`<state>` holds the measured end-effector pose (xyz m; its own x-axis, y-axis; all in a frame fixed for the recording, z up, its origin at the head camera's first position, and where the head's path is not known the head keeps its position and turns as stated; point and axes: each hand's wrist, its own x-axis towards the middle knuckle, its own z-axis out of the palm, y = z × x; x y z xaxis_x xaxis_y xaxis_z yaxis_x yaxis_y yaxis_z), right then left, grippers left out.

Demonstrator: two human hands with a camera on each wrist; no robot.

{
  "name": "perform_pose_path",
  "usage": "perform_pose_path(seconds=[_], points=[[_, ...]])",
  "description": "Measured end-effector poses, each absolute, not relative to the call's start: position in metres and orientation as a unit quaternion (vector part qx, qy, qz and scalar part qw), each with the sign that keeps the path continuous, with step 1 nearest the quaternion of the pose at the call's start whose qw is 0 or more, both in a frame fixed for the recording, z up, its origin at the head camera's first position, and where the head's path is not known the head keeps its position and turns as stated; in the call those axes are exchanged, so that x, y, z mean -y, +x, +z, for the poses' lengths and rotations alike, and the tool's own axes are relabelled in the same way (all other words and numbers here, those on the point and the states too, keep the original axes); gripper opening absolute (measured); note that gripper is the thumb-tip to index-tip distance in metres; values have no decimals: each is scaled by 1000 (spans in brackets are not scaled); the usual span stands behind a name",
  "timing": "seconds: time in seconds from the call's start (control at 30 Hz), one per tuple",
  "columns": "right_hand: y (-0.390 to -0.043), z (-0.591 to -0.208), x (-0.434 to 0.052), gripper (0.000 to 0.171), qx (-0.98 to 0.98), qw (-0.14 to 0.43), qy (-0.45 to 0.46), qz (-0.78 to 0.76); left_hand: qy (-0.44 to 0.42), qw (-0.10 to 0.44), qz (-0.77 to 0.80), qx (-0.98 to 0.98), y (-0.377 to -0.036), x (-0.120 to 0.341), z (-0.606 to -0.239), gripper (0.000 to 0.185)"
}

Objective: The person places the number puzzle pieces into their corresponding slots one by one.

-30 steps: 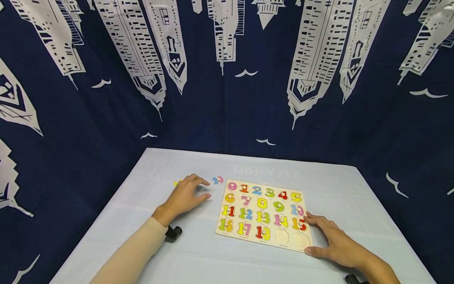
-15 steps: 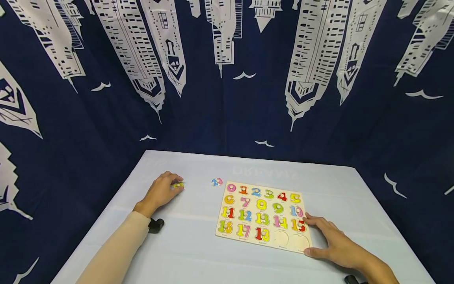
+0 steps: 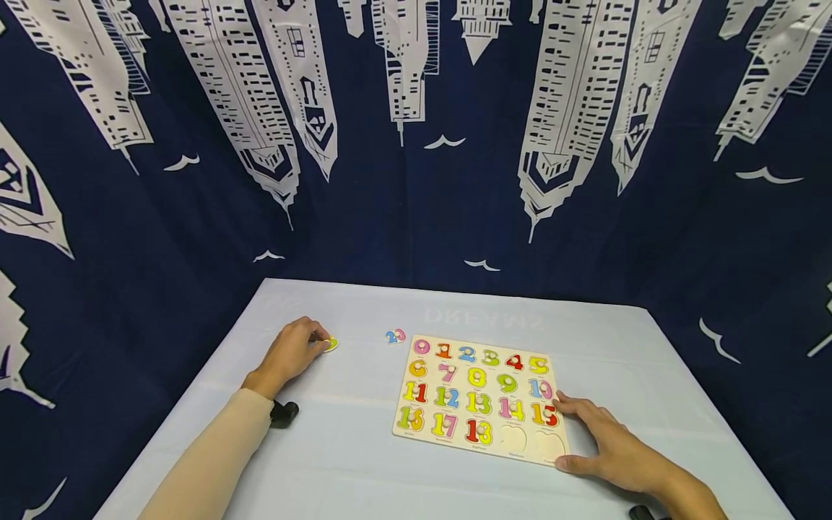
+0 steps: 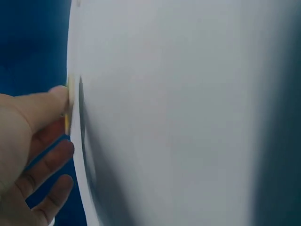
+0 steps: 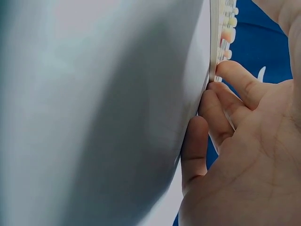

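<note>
My left hand (image 3: 292, 357) pinches a yellow-green number puzzle piece (image 3: 332, 344) between thumb and fingers, just above the white tabletop on the left. In the left wrist view the piece (image 4: 70, 101) appears edge-on at the fingertips, so its figure cannot be read. On the right, my right hand (image 3: 607, 444) touches the right edge of a wooden number puzzle board (image 3: 429, 433), thumb by the lower corner. Its fingers lie extended in the right wrist view. Knobbed number pieces fill most of the board, and two recesses (image 3: 513, 438) at the bottom right are bare.
A loose blue-and-pink 20 piece (image 3: 395, 336) lies beyond the board's upper left corner. Black wrist devices (image 3: 284, 414) are on both wrists. A dark blue curtain (image 3: 403, 238) printed with white buildings hangs behind the white table (image 3: 338, 462).
My left hand moved left from near the 20 piece to the yellow-green piece. It now pinches that piece, which has turned in the fingers. My right hand stays at the board's edge.
</note>
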<state>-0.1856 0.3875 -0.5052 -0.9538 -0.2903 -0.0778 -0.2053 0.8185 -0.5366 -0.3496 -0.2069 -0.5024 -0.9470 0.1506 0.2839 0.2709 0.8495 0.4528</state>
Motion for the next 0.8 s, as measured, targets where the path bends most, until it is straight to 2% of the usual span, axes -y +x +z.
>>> perform_pose_path(seconds=[0.43, 0.8], points=[[-186, -504, -386, 97, -950, 69, -139, -270, -223, 165, -282, 919, -326, 156, -481, 15], [-185, -505, -385, 97, -955, 66, -136, -255, -332, 126, -278, 893, -292, 78, -464, 18]])
